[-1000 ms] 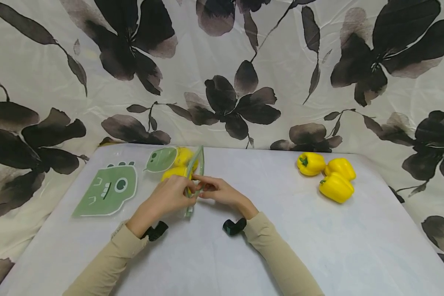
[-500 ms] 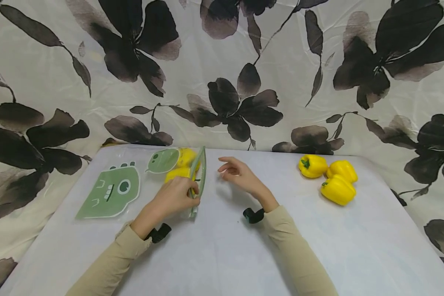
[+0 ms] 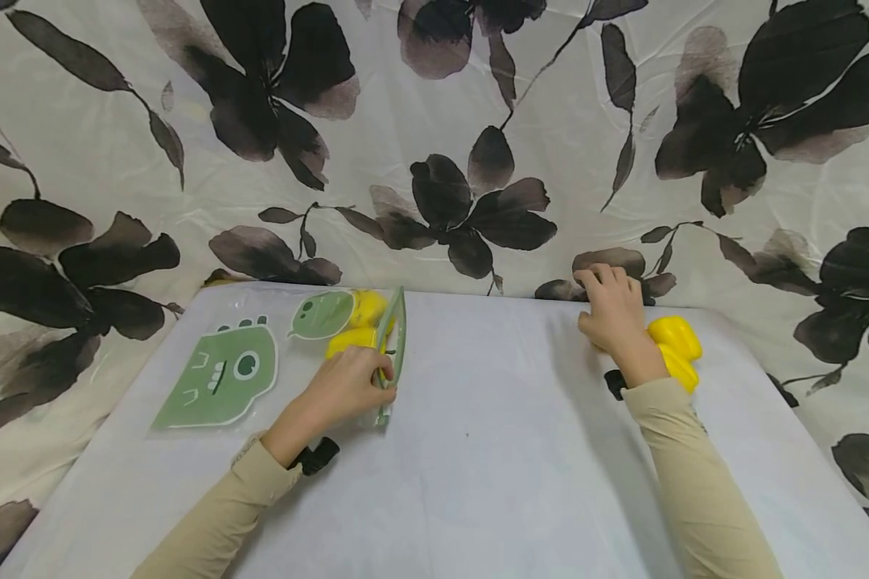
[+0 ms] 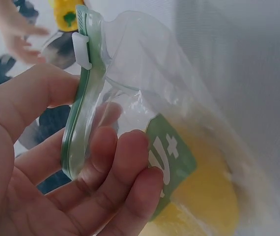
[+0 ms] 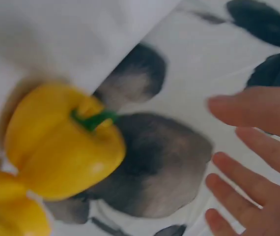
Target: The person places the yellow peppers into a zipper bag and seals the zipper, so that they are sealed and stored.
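Note:
At the left of the table lies a clear zip bag (image 3: 400,330) with a green zip edge and yellow bell peppers (image 3: 355,339) inside. My left hand (image 3: 343,384) holds the bag's edge between thumb and fingers; in the left wrist view a white slider (image 4: 82,50) sits on the zip. My right hand (image 3: 614,318) is over the loose peppers at the far right, fingers spread. The right wrist view shows the nearest yellow bell pepper (image 5: 64,140) apart from that hand, its green stem facing the fingers. In the head view, that pepper is hidden behind the hand.
Two more loose peppers, a far one (image 3: 675,336) and a near one (image 3: 679,368), sit beside my right hand. A flat clear bag with a green monster print (image 3: 220,374) lies left of the zip bag. Floral cloth (image 3: 471,209) hangs behind the table.
My right hand has left the bag's zip edge and travelled right to the loose peppers. My left hand keeps its hold on the bag in nearly the same place.

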{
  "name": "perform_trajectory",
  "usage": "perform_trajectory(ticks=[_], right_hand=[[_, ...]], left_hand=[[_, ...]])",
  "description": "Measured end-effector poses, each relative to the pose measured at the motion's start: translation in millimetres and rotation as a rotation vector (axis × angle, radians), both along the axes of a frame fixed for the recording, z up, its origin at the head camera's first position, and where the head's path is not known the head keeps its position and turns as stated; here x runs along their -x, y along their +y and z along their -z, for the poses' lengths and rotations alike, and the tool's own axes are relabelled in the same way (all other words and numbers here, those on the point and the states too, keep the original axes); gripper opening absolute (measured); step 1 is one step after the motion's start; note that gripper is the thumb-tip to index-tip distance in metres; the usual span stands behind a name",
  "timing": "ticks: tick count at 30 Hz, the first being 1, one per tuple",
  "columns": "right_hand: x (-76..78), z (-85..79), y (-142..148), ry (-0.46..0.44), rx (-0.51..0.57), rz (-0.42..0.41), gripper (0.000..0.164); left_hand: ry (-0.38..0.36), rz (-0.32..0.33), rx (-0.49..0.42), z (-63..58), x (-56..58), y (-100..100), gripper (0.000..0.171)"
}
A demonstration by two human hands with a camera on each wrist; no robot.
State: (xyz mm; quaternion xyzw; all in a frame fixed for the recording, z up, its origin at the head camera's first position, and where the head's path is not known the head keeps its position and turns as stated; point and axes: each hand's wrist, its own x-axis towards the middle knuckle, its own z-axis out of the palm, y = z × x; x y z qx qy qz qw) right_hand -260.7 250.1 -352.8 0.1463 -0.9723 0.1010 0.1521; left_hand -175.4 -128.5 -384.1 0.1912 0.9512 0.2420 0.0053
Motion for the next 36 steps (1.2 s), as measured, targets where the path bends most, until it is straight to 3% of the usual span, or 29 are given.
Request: perform_trajectory(ticks=[5, 12, 16, 25, 36], right_hand=[[-3.7, 9.2, 26, -0.122, -0.125, 0.072, 0.067], [-2.4, 27.5, 39, -0.242, -0.123, 0.116, 0.069], [-0.3, 34.6, 41, -0.238, -0.079, 0.131, 0.068], [1.9, 41.1, 44, -0.113, -0.070, 0.127, 0.056], [-2.3, 32.8, 49, -0.233, 0.066, 0.160, 0.060]], left_hand=[[-0.017, -0.010, -0.012, 0.0, 0.1, 1, 0.019], [-0.040, -0.024, -0.018, -0.8, 0.6, 0, 0.026], [-0.042, -0.021, -0.021, -1.2, 0.5, 0, 0.025], [-0.042, -0.018, -0.026, -0.9, 0.9, 0, 0.023], [-0.057, -0.019, -0.030, -1.4, 1.3, 0, 0.025]])
